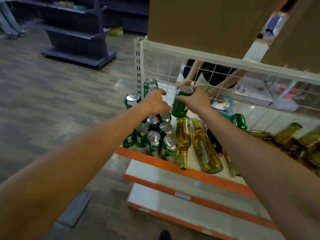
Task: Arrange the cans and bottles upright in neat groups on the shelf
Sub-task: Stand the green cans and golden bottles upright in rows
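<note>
Near the frame's centre a green can [181, 104] is held tilted above the shelf [173, 163] in the grip of the right hand [195, 100]. The left hand [155, 103] is spread loosely over upright cans [155, 135], holding nothing. Two bottles [204, 148] are seen lying flat just right of them
</note>
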